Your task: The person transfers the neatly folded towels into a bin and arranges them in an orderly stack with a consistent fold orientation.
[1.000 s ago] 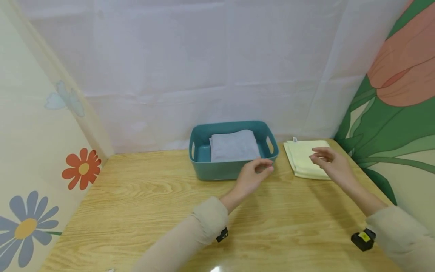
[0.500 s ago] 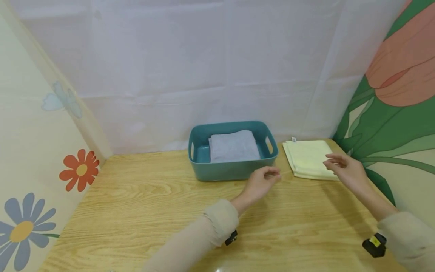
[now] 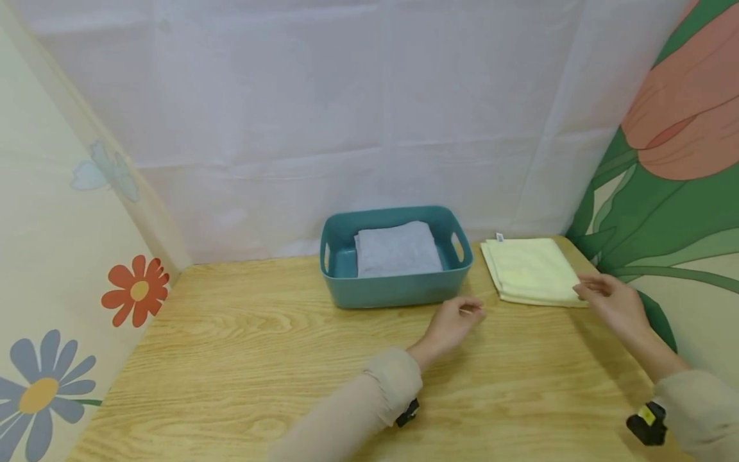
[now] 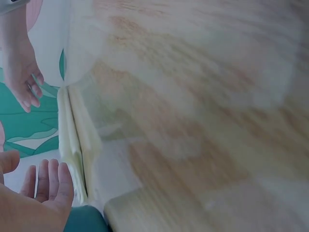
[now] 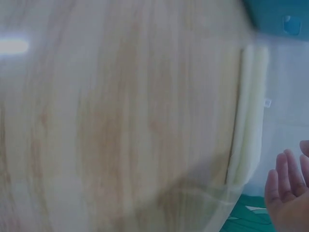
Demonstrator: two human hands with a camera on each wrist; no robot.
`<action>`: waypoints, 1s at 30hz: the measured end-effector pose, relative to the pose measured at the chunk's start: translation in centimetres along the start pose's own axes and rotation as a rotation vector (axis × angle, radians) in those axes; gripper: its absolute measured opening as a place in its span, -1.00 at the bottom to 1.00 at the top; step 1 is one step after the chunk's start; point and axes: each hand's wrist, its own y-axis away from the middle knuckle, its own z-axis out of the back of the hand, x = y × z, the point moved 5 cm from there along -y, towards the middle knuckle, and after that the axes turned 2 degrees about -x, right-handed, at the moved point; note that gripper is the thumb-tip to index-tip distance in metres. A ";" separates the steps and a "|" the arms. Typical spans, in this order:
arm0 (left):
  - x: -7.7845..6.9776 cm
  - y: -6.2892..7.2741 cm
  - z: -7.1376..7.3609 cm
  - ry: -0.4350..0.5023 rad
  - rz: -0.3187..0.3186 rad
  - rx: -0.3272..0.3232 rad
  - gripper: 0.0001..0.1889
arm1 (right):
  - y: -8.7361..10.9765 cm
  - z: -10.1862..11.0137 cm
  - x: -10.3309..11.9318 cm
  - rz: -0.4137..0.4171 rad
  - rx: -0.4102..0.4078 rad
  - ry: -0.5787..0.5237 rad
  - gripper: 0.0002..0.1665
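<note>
A folded pale yellow towel [image 3: 528, 269] with a small white tag lies at the right of the table. My right hand [image 3: 616, 307] hovers by its front right corner, fingers loosely bent and holding nothing. Just in front of a teal basket [image 3: 398, 290] is my left hand [image 3: 453, 324], also holding nothing, its fingers relaxed. Inside the basket rests a folded grey towel [image 3: 398, 249]. In the left wrist view the yellow towel's layered edge [image 4: 72, 140] shows beyond the left hand [image 4: 43, 198]. The right wrist view has the right hand [image 5: 289, 188] near that towel's edge [image 5: 248, 116].
The wooden table [image 3: 242, 359] runs up to a white cloth backdrop [image 3: 277, 128]. Walls painted with flowers stand at the left and right sides. Dark wrist cameras [image 3: 648, 423] hang beneath both sleeves.
Both hands have drawn back toward the person and shifted right, the left one away from the basket's front, the right one off from above the yellow towel. Basket and towels stay put.
</note>
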 end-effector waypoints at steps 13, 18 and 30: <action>1.6 -1.3 -1.5 0.007 0.053 -0.059 -0.78 | 0.1 1.3 -3.5 -0.072 -0.048 0.117 -0.38; 2.4 -2.0 -2.0 0.004 0.072 -0.088 -0.79 | -0.1 1.3 -4.8 -0.101 -0.050 0.100 -0.38; 1.5 -4.2 -4.6 -0.060 0.122 -0.201 -0.69 | -0.8 1.2 -5.6 -0.170 -0.068 0.011 -0.37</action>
